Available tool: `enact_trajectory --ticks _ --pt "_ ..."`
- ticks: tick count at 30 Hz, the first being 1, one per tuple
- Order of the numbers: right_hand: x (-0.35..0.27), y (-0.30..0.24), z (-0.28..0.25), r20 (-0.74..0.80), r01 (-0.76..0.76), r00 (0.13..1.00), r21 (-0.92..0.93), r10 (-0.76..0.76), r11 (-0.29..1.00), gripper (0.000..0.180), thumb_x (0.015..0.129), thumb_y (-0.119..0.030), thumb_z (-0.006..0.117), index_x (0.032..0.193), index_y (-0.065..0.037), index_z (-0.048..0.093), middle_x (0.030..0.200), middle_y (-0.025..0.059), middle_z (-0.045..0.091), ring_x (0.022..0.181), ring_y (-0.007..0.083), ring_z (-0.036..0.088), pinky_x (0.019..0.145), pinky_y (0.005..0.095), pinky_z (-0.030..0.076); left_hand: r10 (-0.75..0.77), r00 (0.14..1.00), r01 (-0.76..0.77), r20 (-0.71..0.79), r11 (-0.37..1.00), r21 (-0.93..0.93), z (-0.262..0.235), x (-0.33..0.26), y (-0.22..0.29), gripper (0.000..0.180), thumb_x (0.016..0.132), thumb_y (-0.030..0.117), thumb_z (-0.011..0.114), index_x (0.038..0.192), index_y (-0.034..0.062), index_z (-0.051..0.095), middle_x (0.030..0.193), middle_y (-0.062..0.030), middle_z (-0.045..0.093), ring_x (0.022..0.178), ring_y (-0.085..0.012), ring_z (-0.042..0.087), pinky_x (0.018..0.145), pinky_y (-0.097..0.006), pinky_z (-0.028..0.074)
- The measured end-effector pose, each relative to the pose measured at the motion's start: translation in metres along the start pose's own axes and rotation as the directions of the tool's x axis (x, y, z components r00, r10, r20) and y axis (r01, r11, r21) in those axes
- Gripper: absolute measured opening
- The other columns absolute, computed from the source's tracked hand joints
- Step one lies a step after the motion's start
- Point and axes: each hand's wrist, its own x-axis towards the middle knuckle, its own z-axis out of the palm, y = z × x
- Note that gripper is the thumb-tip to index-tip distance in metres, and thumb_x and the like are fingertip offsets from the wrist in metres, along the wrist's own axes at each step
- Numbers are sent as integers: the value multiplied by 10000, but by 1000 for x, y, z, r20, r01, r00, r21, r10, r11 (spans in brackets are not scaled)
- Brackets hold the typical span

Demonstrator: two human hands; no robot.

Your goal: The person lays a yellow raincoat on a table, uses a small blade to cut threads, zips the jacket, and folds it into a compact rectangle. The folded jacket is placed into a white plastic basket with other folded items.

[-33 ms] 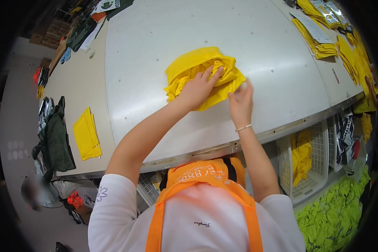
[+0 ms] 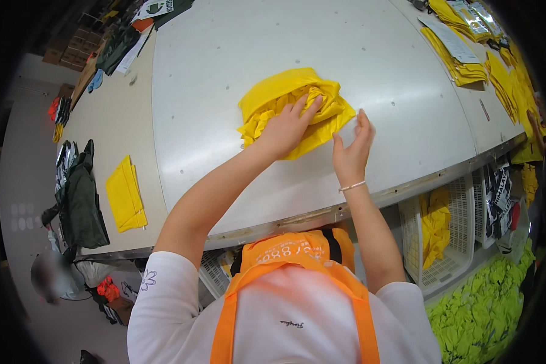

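Observation:
A bunched piece of thin yellow fabric [image 2: 285, 82] lies on the pale table [image 2: 224, 200]. Its far edge forms a smooth fold, and crumpled gathers show in the middle. My left hand [image 2: 285, 129] rests on those gathers with fingers stretched out and apart, pressing into the cloth; some fingertips are partly hidden by it. Just off the right corner of the fabric, my right hand [image 2: 353, 151] is open, thumb apart from the fingers, with nothing in it.
A flat folded yellow piece [image 2: 126, 194] lies at the table's left, beside dark green garments [image 2: 82, 200]. Stacked yellow pieces with a paper sheet [image 2: 449, 39] sit far right. Below the table edge stand a white basket [image 2: 461, 255] with yellow cloth and a lime-green heap [image 2: 479, 315].
My right hand has drawn slightly away from the fabric's right corner, its fingers straightening and thumb spreading. My left hand and the fabric have stayed put.

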Motion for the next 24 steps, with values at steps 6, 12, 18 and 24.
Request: enact_trajectory --ticks 6,12,18,24 --pt "-1 36 27 727 610 672 -434 -143 663 146 805 -145 557 903 -52 612 914 80 587 873 251 560 748 378 464 -14 1000 14 11 1000 -21 5 13 9 645 831 108 511 1416 200 254 1418 -175 297 1097 -361 481 828 -431 490" --pt "22 53 -19 755 595 649 -434 -87 676 110 827 -214 568 842 -111 607 901 51 582 866 199 553 731 334 444 -33 991 27 128 998 54 38 9 12 577 851 120 480 1396 224 323 1408 -140 338 1093 -339 492 779 -423 512" --pt "42 81 -34 903 739 383 -172 -196 652 162 814 -209 600 907 -76 593 920 94 582 852 266 582 721 381 469 -120 907 -26 404 941 338 93 15 51 516 867 217 487 1369 242 367 1400 -155 343 1122 -344 490 780 -413 505" --pt "-35 72 1 932 307 346 -223 110 925 289 760 -102 631 1036 -32 582 1059 191 578 893 346 579 777 421 483 33 914 39 405 985 -170 74 40 22 507 865 199 479 1362 226 381 1398 -177 329 1156 -361 465 940 -411 399"
